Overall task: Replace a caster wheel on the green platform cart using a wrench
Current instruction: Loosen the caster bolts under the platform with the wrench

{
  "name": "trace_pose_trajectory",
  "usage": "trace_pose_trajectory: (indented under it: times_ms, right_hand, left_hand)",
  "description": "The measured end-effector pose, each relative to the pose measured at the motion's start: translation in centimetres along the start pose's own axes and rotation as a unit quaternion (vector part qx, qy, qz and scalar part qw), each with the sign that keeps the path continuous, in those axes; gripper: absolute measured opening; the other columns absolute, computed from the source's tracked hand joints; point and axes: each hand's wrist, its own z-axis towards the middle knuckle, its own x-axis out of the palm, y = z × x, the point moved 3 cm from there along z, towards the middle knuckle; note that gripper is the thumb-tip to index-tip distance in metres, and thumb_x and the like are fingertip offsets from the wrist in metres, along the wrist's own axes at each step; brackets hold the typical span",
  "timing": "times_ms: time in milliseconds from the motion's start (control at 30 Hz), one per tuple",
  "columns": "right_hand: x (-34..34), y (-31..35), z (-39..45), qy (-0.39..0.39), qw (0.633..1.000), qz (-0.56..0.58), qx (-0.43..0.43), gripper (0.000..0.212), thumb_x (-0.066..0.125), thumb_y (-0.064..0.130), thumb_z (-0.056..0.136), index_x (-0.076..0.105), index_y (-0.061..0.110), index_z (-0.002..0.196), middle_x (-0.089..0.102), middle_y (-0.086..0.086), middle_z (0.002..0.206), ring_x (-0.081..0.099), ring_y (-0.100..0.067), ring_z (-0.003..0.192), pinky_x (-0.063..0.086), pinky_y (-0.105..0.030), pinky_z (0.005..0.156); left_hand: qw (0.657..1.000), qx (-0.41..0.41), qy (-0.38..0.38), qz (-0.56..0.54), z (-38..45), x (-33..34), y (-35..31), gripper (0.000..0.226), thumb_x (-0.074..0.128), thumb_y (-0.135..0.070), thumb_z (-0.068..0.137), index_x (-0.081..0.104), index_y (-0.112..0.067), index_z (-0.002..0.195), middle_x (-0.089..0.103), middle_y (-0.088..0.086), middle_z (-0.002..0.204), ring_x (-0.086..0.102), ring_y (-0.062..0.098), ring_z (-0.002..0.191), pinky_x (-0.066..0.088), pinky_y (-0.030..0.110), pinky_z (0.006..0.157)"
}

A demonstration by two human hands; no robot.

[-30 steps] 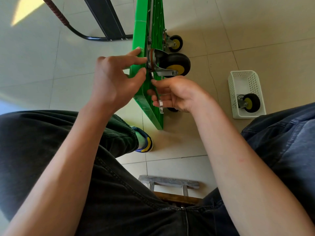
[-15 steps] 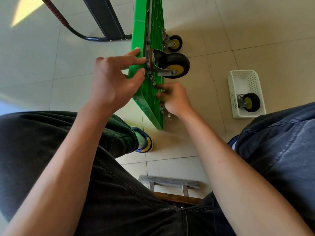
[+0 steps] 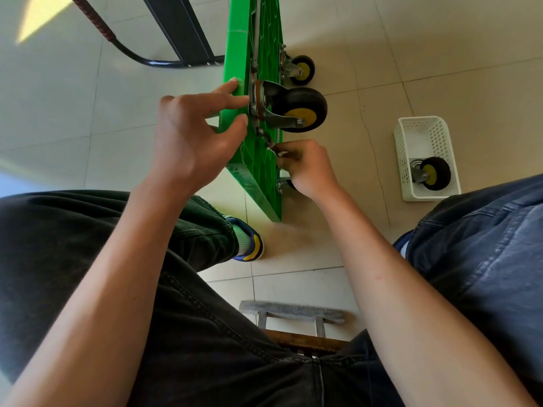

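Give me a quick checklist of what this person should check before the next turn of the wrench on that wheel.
1. Green plastic platform cart steadied on its edge: ok, the left hand rests its fingers on it.
2. Metal wrench held: ok, the right hand grips it.
3. Wrench seated on a bolt: cannot tell, the head is too small to make out.
4. Black caster wheel with yellow hub against the cart's underside: ok.
5. Other black and yellow caster out of the way: ok, it lies in the white plastic basket.
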Motion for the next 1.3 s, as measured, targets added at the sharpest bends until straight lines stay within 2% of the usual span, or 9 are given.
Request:
trace_pose_trajectory:
  times_ms: [133, 233, 400, 600, 933, 1100, 1300]
  right_hand:
    - [-1.1, 0.2, -1.2, 0.065, 0.991, 0.081, 0.080, 0.031, 0.071, 0.016, 0.094, 0.072, 0.015, 0.124, 0.075, -0.013, 0.104, 0.075, -0.027, 0.081, 0.062, -0.051, 0.082]
    - [-2.2, 1.4, -2.2, 0.123, 0.958, 0.211, 0.150, 0.031, 0.069, 0.009, 0.096, 0.065, 0.005, 0.126, 0.074, -0.013, 0.091, 0.074, -0.026, 0.069, 0.064, -0.050, 0.077]
    - [-3.1, 4.3, -3.4, 0.197, 0.908, 0.322, 0.180, 0.020, 0.066, 0.007, 0.097, 0.064, 0.000, 0.115, 0.075, -0.014, 0.082, 0.074, -0.027, 0.068, 0.064, -0.040, 0.064]
    - [-3.2, 5.4, -3.5, 0.206, 0.889, 0.368, 0.181, 0.010, 0.063, 0.009, 0.099, 0.064, 0.001, 0.105, 0.074, -0.015, 0.079, 0.073, -0.023, 0.063, 0.062, -0.033, 0.058]
    - [-3.6, 6.2, -3.4, 0.192, 0.879, 0.398, 0.181, 0.009, 0.063, 0.009, 0.099, 0.062, 0.001, 0.095, 0.071, -0.015, 0.072, 0.068, -0.018, 0.057, 0.058, -0.025, 0.053]
    - [-3.3, 6.5, -3.2, 0.173, 0.871, 0.418, 0.191, 0.010, 0.066, 0.009, 0.097, 0.062, 0.000, 0.096, 0.071, -0.016, 0.072, 0.068, -0.018, 0.055, 0.057, -0.024, 0.051]
    - [-3.0, 7.4, -2.9, 0.160, 0.866, 0.431, 0.197, 0.017, 0.067, 0.006, 0.096, 0.061, -0.002, 0.109, 0.071, -0.017, 0.071, 0.071, -0.019, 0.054, 0.056, -0.024, 0.047]
  left_hand:
    - [1.000, -0.003, -0.001, -0.004, 0.0, -0.1, 0.1, 0.026, 0.069, -0.018, 0.089, 0.078, -0.016, 0.113, 0.068, 0.006, 0.130, 0.068, 0.000, 0.109, 0.061, 0.021, 0.072]
    - [1.000, 0.002, -0.001, -0.003, 0.0, -0.1, 0.0, 0.026, 0.069, -0.017, 0.089, 0.077, -0.015, 0.113, 0.068, 0.008, 0.129, 0.068, 0.003, 0.113, 0.060, 0.018, 0.075]
    - [1.000, 0.005, -0.009, 0.000, 0.1, 0.0, 0.2, 0.028, 0.069, -0.017, 0.088, 0.077, -0.012, 0.114, 0.069, 0.011, 0.127, 0.065, 0.005, 0.120, 0.061, 0.031, 0.089]
    - [1.000, 0.002, -0.005, -0.003, 0.1, 0.1, 0.3, 0.029, 0.068, -0.019, 0.087, 0.077, -0.013, 0.115, 0.068, 0.011, 0.129, 0.066, 0.006, 0.119, 0.062, 0.032, 0.086]
    - [1.000, 0.004, -0.001, -0.003, 0.1, 0.1, 0.4, 0.029, 0.068, -0.019, 0.088, 0.077, -0.011, 0.115, 0.068, 0.011, 0.129, 0.066, 0.007, 0.119, 0.062, 0.030, 0.085]
    - [1.000, 0.005, -0.005, -0.002, 0.2, 0.1, 0.4, 0.029, 0.068, -0.018, 0.087, 0.078, -0.013, 0.114, 0.069, 0.011, 0.127, 0.064, 0.004, 0.120, 0.061, 0.031, 0.087]
    - [1.000, 0.001, -0.003, -0.003, 0.2, 0.1, 0.6, 0.030, 0.068, -0.019, 0.087, 0.077, -0.014, 0.115, 0.068, 0.011, 0.128, 0.064, 0.004, 0.121, 0.062, 0.033, 0.088]
